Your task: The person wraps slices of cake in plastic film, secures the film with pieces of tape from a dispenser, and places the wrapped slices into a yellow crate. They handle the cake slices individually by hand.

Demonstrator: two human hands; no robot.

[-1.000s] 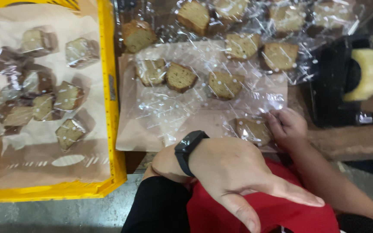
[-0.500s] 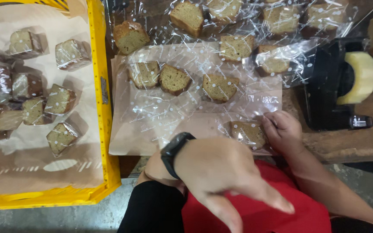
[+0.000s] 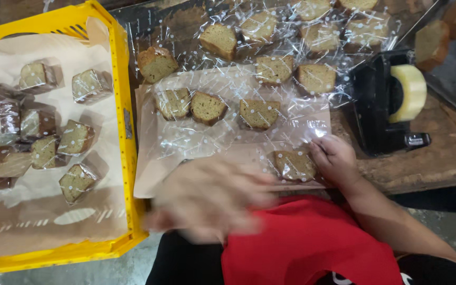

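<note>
The cake slice (image 3: 293, 165) I am wrapping lies in clear dotted film at the near edge of the brown paper sheet (image 3: 151, 179), on the wooden table (image 3: 439, 163). My right hand (image 3: 335, 160) presses against its right end, fingers curled onto the wrap. My left hand (image 3: 212, 198) is a blur over the sheet's near edge, holding nothing I can make out; its fingers I cannot tell. Farther on lie three slices (image 3: 207, 107), a black tape dispenser (image 3: 383, 105) right, a yellow crate (image 3: 122, 105) left.
</note>
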